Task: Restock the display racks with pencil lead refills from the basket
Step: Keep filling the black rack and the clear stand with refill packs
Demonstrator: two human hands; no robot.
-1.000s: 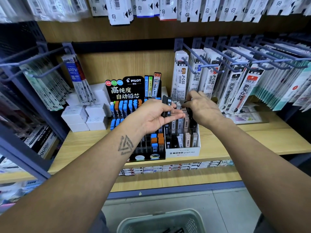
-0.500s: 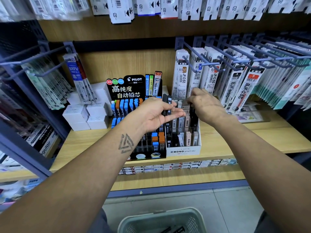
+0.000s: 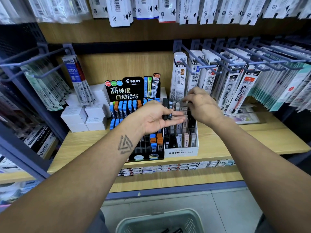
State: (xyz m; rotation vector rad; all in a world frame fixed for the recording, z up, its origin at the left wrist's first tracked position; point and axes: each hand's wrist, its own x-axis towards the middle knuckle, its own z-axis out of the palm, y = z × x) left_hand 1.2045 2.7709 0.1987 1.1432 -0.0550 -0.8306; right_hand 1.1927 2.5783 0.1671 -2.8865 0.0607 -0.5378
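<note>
My left hand (image 3: 154, 118) lies palm up above the racks and holds two black lead refill cases (image 3: 168, 108) upright in its fingers. My right hand (image 3: 203, 110) hovers over the back rows of the white MONO rack (image 3: 180, 153), its fingertips blurred just above the grey and black cases there. Whether it grips a case is unclear. The black Pilot rack (image 3: 133, 88), with blue and orange cases, stands to the left, touching the white one. The pale green basket (image 3: 159, 221) sits on the floor below, with a few dark cases inside.
Both racks stand on a wooden shelf (image 3: 252, 137). Metal hooks (image 3: 210, 64) with hanging pen refills jut out on the right and more on the left (image 3: 42, 71). White boxes (image 3: 84, 118) are stacked left of the Pilot rack. More packets hang overhead.
My right hand's fingers have shifted slightly over the white rack's back row. The left hand has stayed in place with its cases.
</note>
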